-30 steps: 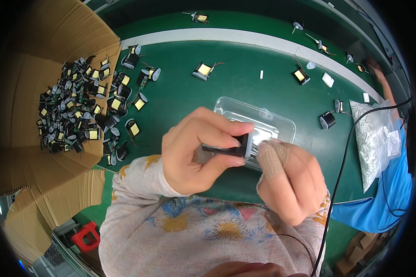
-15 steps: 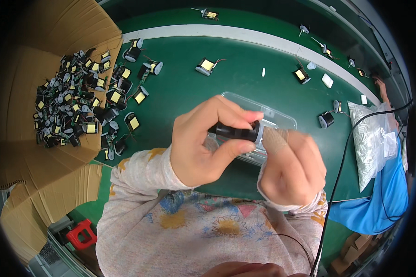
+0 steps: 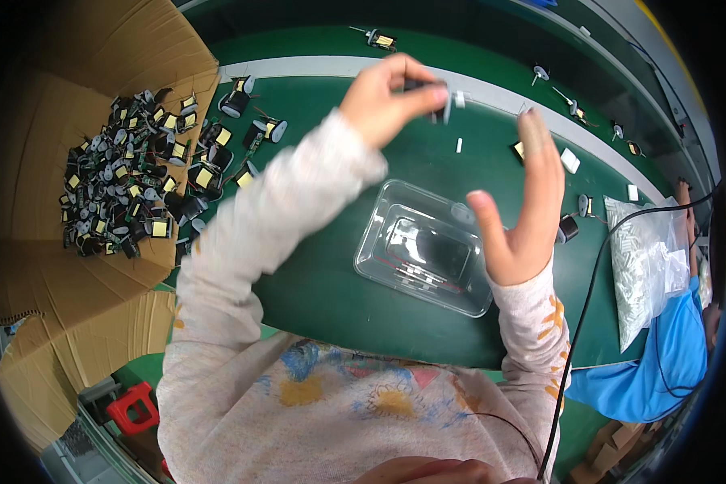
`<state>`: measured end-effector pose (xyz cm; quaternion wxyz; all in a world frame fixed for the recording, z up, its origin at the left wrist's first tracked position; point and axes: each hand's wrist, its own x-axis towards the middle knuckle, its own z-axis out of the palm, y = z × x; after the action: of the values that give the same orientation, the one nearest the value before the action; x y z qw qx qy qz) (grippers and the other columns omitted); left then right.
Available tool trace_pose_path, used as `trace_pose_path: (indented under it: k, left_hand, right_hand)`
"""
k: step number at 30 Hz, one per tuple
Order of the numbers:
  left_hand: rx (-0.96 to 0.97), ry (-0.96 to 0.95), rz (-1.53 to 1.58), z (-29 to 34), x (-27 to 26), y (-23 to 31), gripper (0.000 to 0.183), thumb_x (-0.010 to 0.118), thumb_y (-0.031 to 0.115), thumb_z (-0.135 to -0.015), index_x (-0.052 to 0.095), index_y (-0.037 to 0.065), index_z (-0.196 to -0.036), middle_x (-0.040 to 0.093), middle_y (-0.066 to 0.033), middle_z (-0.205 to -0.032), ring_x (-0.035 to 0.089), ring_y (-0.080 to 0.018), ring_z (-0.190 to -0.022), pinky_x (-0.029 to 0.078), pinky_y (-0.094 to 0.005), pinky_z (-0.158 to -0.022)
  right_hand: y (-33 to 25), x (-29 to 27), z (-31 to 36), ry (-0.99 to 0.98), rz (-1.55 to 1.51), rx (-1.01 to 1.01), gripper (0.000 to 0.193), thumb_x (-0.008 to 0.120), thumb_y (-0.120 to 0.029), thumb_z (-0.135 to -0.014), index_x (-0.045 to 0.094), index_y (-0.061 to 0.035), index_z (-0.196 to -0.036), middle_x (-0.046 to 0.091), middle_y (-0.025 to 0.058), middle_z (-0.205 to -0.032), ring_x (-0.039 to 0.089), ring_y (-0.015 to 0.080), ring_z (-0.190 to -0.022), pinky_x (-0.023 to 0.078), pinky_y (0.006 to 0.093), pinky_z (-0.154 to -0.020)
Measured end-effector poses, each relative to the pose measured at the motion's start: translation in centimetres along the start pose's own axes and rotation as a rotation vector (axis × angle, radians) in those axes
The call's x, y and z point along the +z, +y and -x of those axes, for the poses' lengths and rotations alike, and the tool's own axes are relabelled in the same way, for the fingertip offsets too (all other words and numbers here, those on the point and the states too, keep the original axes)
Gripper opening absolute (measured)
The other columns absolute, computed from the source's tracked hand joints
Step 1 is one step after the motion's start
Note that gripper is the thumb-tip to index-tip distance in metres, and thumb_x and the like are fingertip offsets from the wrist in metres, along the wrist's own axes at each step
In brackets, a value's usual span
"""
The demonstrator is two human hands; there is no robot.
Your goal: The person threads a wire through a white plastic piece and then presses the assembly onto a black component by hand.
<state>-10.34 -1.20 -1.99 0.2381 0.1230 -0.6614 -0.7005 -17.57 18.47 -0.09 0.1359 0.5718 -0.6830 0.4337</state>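
Note:
Out toward the far side of the bench, my left hand point(image 3: 395, 101) is closed on a black cylindrical part with a grey end cap point(image 3: 438, 103). Its fingers cover much of the part, and motion blurs it. A small white piece point(image 3: 460, 99) shows just right of the cap; whether it is attached, I cannot tell. My right hand point(image 3: 520, 210) is open, thumb and fingers apart, with tape around one fingertip. It hovers by the right edge of a clear plastic box point(image 3: 369, 262), which holds small white pieces and thin red wires point(image 3: 415, 278).
At left, a cardboard box point(image 3: 36, 177) holds a heap of black parts with yellow pads point(image 3: 125, 173). More lie beside it point(image 3: 206, 177). A bag of white pieces point(image 3: 637, 274) and a black cable point(image 3: 593, 315) are at right. Others sit on the far strip point(image 3: 379, 39).
My left hand has carried the black part forward, away from my body. My right hand has come off it and opened. The clear box, mostly covered before, now shows.

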Motion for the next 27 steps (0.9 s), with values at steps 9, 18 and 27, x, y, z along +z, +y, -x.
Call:
trace_pose_path:
  k: [9, 18, 27]
  left_hand:
    - [0.506, -0.068, -0.891, -7.9, -4.2, -0.9, 0.030, 0.068, 0.018, -0.077, 0.055, 0.006, -0.102, 0.059, -0.0110, -0.100, 0.057, -0.0233, -0.094, 0.044, -0.0334, -0.085]
    - [0.305, -0.442, -1.709, 2.4, -8.5, -3.9, 0.032, 0.073, 0.020, -0.068, 0.053, 0.011, -0.092, 0.054, -0.0026, -0.092, 0.051, -0.0223, -0.096, 0.044, -0.0351, -0.079]
    - [0.260, 0.014, -0.697, 4.8, -4.7, 0.0, 0.013, 0.050, 0.007, -0.085, 0.052, 0.002, -0.098, 0.054, -0.0050, -0.088, 0.049, -0.0119, -0.078, 0.039, -0.0235, -0.074]
  right_hand:
    - [-1.2, 0.2, 3.9, -0.573, 0.121, 0.170, 0.073, 0.068, -0.032, -0.072, 0.038, -0.0114, -0.135, 0.038, 0.0205, -0.133, 0.038, 0.0398, -0.121, 0.028, 0.0524, -0.101]
    - [2.1, 1.4, 2.2, -0.522, -0.196, -0.024, 0.062, 0.070, -0.018, -0.069, 0.048, -0.0039, -0.125, 0.045, 0.0191, -0.129, 0.043, 0.0359, -0.118, 0.034, 0.0418, -0.100]
    - [-0.5, -0.3, 3.9, -0.832, -0.124, 0.071, 0.026, 0.058, 0.002, -0.067, 0.060, -0.0036, -0.093, 0.063, 0.0123, -0.082, 0.060, 0.0293, -0.080, 0.050, 0.0378, -0.068]
